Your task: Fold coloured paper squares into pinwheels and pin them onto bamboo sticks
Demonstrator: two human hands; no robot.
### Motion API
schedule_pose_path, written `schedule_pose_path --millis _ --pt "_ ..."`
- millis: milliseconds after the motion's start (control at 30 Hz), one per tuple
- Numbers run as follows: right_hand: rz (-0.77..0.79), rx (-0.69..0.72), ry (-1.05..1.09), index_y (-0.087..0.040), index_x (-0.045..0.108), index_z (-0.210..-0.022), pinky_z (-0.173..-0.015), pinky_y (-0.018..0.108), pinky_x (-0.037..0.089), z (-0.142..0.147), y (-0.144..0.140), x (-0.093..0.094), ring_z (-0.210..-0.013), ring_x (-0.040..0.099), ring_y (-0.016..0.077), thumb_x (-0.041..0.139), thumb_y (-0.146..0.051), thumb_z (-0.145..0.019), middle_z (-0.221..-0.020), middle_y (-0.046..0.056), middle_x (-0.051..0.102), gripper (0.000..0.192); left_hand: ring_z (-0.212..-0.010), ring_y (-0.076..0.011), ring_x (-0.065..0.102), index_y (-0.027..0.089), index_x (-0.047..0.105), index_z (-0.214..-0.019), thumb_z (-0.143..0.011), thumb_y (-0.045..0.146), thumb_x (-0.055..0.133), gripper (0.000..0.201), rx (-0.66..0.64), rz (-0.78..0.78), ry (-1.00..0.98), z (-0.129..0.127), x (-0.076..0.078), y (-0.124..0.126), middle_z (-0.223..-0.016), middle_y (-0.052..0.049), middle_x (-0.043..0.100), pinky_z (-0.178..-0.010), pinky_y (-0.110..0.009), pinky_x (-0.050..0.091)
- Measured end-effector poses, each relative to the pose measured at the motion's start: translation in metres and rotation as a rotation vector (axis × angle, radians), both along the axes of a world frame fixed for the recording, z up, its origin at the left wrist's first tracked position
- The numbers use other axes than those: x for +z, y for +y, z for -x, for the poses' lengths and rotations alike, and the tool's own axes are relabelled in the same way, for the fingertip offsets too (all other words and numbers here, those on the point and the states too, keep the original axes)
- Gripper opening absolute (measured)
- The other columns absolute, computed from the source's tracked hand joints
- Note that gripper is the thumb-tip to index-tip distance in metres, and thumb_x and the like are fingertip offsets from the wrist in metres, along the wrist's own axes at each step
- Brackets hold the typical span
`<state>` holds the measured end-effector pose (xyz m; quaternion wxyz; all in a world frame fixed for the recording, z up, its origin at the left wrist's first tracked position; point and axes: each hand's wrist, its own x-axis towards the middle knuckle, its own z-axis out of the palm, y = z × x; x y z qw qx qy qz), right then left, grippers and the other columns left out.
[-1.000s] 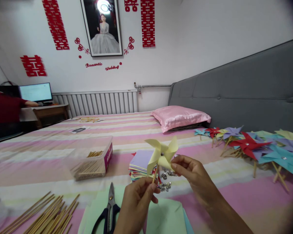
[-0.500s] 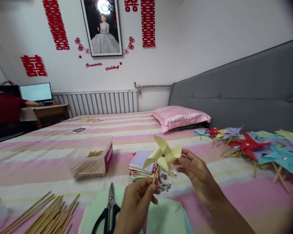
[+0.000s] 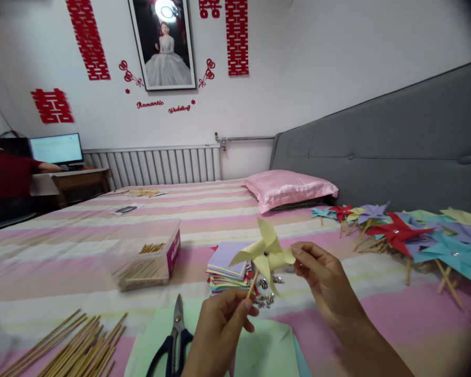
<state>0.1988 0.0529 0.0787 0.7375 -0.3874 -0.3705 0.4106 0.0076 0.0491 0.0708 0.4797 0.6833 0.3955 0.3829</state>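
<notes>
My left hand (image 3: 220,327) pinches the wooden stick of a pale yellow paper pinwheel (image 3: 265,254) and holds it upright above the bed. My right hand (image 3: 324,283) is beside the pinwheel with its fingertips on the right blade. A silver pin sits at the pinwheel's centre. Behind the pinwheel lie a stack of coloured paper squares (image 3: 227,267) and a small heap of silver pins (image 3: 265,298).
Scissors (image 3: 172,340) lie on light green paper (image 3: 270,351) near me. Wooden sticks (image 3: 74,351) are piled at lower left, beside a clear box of sticks (image 3: 147,256). Finished pinwheels (image 3: 408,233) lie at right by the grey headboard. A person in red sits at a desk far left.
The pinwheel's blades have turned under my right fingers. My right hand shifted slightly right along the blade. My left hand has kept its hold on the stick.
</notes>
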Motion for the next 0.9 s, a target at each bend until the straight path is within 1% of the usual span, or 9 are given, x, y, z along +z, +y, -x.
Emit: schedule_pose_path --millis 133,267,400,500,567,633,733,800,900 --pt "0.003 0.049 -0.04 -0.016 0.062 -0.069 -0.049 0.02 0.032 0.004 0.0 0.0 -0.051 0.04 0.0076 0.071 -0.031 -0.063 -0.053 -0.004 0.049 0.018 -0.058 -0.012 0.057 0.013 0.061 -0.083 -0.079 0.034 0.051 0.024 0.009 0.031 -0.074 0.0 -0.001 0.002 -0.071 -0.005 0.065 -0.056 -0.024 0.045" --pt "0.04 0.11 -0.118 -0.015 0.061 -0.067 -0.047 0.02 0.031 0.009 0.002 -0.001 -0.049 0.04 0.0082 0.071 -0.034 -0.06 -0.051 -0.003 0.05 0.023 -0.058 -0.012 0.057 0.013 0.06 -0.081 -0.078 0.034 0.052 0.023 0.008 0.042 -0.124 0.0 -0.002 0.003 -0.071 -0.005 0.065 -0.056 -0.025 0.045" --pt "0.044 0.193 -0.238 -0.015 0.06 -0.064 -0.046 0.021 0.031 0.014 0.0 -0.002 -0.051 0.041 0.0089 0.07 -0.036 -0.06 -0.054 -0.002 0.051 0.024 -0.059 -0.0122 0.057 0.012 0.06 -0.082 -0.078 0.034 0.053 0.023 0.006 0.053 -0.159 0.0 -0.002 0.003 -0.071 -0.005 0.065 -0.056 -0.025 0.045" --pt "0.047 0.245 -0.272 -0.015 0.06 -0.066 -0.049 0.021 0.033 0.016 -0.002 -0.001 -0.055 0.044 0.0102 0.07 -0.036 -0.061 -0.059 -0.001 0.053 0.024 -0.058 -0.012 0.056 0.012 0.059 -0.083 -0.078 0.034 0.052 0.024 0.002 0.054 -0.156 0.0 -0.001 0.002 -0.071 -0.005 0.064 -0.056 -0.025 0.045" --pt "0.035 0.252 -0.247 -0.016 0.06 -0.073 -0.053 0.022 0.036 0.016 -0.003 0.001 -0.061 0.049 0.0127 0.07 -0.036 -0.061 -0.067 0.001 0.058 0.026 -0.058 -0.0118 0.056 0.012 0.059 -0.083 -0.079 0.034 0.052 0.024 0.004 0.054 -0.142 0.0 -0.001 0.002 -0.071 -0.005 0.064 -0.056 -0.025 0.045" --pt "0.011 0.25 -0.197 -0.017 0.06 -0.082 -0.062 0.025 0.04 0.016 -0.004 0.004 -0.072 0.053 0.0163 0.07 -0.036 -0.061 -0.075 0.003 0.061 0.03 -0.058 -0.0119 0.056 0.011 0.06 -0.083 -0.079 0.034 0.052 0.024 -0.001 0.048 -0.129 0.0 -0.001 0.003 -0.071 -0.005 0.064 -0.056 -0.025 0.045" --pt "-0.032 0.268 -0.106 -0.018 0.06 -0.089 -0.073 0.031 0.041 0.017 -0.006 0.01 -0.083 0.056 0.0209 0.071 -0.036 -0.061 -0.083 0.005 0.064 0.035 -0.059 -0.0121 0.056 0.012 0.061 -0.085 -0.08 0.034 0.05 0.025 -0.028 0.037 -0.091 -0.001 -0.002 0.003 -0.072 -0.006 0.064 -0.057 -0.026 0.045" --pt "-0.052 0.271 -0.044 -0.018 0.061 -0.092 -0.074 0.033 0.042 0.02 -0.007 0.012 -0.083 0.058 0.0223 0.071 -0.036 -0.061 -0.084 0.007 0.066 0.037 -0.059 -0.0124 0.056 0.012 0.061 -0.085 -0.08 0.034 0.049 0.026 -0.04 0.031 -0.057 -0.002 -0.002 0.002 -0.073 -0.006 0.065 -0.058 -0.026 0.045" --pt "-0.04 0.245 0.026 -0.017 0.063 -0.087 -0.069 0.033 0.044 0.024 -0.007 0.01 -0.077 0.06 0.0223 0.072 -0.035 -0.061 -0.079 0.006 0.068 0.032 -0.059 -0.0126 0.056 0.012 0.062 -0.083 -0.08 0.033 0.05 0.024 -0.042 0.029 -0.035 -0.005 0.0 0.0 -0.072 -0.007 0.065 -0.058 -0.026 0.045"
